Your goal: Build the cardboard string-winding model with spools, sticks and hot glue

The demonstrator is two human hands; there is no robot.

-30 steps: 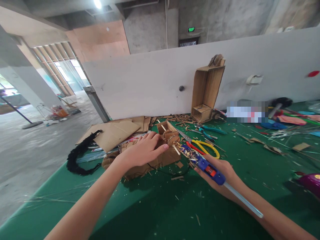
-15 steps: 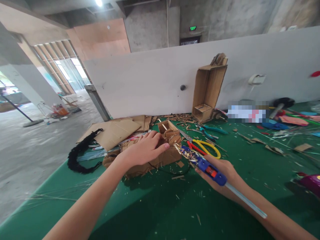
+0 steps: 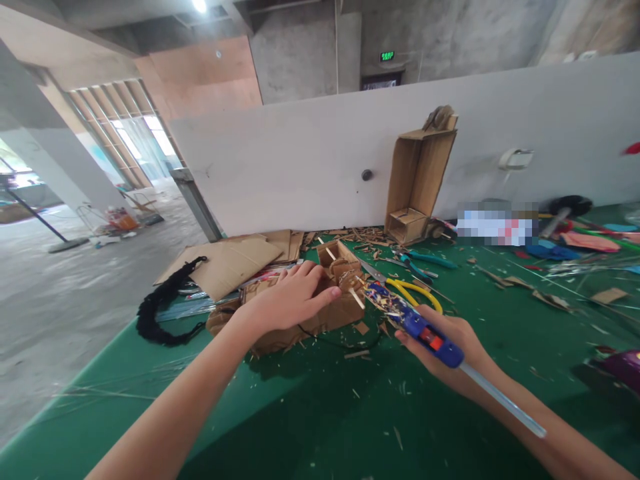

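My left hand (image 3: pixel 290 297) lies over a brown cardboard model (image 3: pixel 320 319), its fingers curled across the top and the thumb stretched to the right. Beside the thumb, a thin wooden stick (image 3: pixel 357 298) pokes out of the cardboard, and another stick end (image 3: pixel 327 249) shows by a small open cardboard box part (image 3: pixel 345 257). In my right hand (image 3: pixel 450 343) is a blue hot glue gun (image 3: pixel 415 325), flecked with scraps, a clear glue stick (image 3: pixel 505 399) trailing from its back. The nozzle points at the cardboard near the stick; whether it touches cannot be told.
Yellow-handled scissors (image 3: pixel 415 293) and teal pliers (image 3: pixel 420 261) lie behind the glue gun. A tall cardboard frame (image 3: pixel 420 180) stands against the white partition (image 3: pixel 290 167). Flat cardboard sheets (image 3: pixel 240 263) and a black fuzzy strip (image 3: pixel 163 310) are at left. Scraps litter the green tabletop (image 3: pixel 320 413).
My right hand has drawn the glue gun slightly right and down, baring the stick beside my left thumb. My left hand stays on the cardboard model.
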